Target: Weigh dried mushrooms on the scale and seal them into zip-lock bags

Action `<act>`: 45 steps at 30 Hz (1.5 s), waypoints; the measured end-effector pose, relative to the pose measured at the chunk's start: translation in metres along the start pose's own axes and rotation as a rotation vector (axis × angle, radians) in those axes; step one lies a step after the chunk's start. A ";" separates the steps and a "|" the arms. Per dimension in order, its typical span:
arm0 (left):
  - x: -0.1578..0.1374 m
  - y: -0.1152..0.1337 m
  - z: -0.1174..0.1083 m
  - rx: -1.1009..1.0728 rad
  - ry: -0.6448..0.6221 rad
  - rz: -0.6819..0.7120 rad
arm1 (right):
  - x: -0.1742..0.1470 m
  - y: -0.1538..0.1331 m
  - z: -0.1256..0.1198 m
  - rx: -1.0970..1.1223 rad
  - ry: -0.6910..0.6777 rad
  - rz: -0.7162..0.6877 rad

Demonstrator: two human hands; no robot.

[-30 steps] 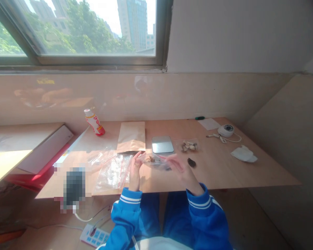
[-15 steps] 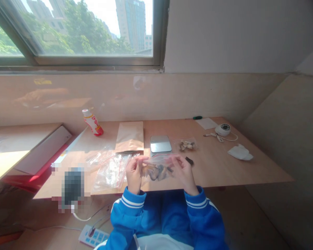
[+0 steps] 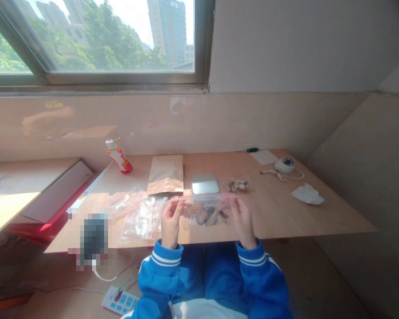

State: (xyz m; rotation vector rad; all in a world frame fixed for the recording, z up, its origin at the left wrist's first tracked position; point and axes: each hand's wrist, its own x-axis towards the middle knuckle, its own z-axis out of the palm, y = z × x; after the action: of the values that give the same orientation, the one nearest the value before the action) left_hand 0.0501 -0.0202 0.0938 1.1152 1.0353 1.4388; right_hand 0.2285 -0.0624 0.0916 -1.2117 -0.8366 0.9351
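A clear zip bag (image 3: pixel 206 212) is stretched between my two hands above the table's front edge. Brownish and grey dried pieces, perhaps mushroom slices, lie inside it. My left hand (image 3: pixel 171 221) pinches the bag's upper left corner. At the upper right corner, my right hand (image 3: pixel 242 219) pinches the bag in the same way. Just beyond the bag sits a small flat scale with a shiny top (image 3: pixel 204 183). Right of the scale lies a second clear bag (image 3: pixel 238 184) with similar pieces in it.
Several clear zip bags (image 3: pixel 142 219) lie left of my hands, with a brown paper pouch (image 3: pixel 166 174) behind. A red and white bottle (image 3: pixel 119 156) stands back left. Rightward are a white round device with a cable (image 3: pixel 285 165), crumpled white tissue (image 3: pixel 307 194) and a green-handled screwdriver (image 3: pixel 252 150).
My right hand has moved right along the bag's top to its corner, so the bag is now pulled wider. The dark piece seen beside that hand on the table no longer shows.
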 end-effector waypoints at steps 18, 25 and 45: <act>-0.001 0.004 0.001 0.216 0.038 0.071 | 0.002 -0.002 -0.012 -0.083 0.132 -0.193; -0.005 -0.003 0.006 0.183 0.130 0.123 | 0.004 -0.003 -0.010 -0.070 0.141 -0.236; -0.004 -0.002 0.001 0.130 0.075 0.144 | 0.005 0.004 -0.004 0.018 0.069 -0.128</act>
State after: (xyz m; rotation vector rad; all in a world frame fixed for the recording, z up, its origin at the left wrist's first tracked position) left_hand 0.0516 -0.0238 0.0911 1.2588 1.1338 1.5550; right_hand 0.2331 -0.0588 0.0875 -1.1542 -0.8391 0.7918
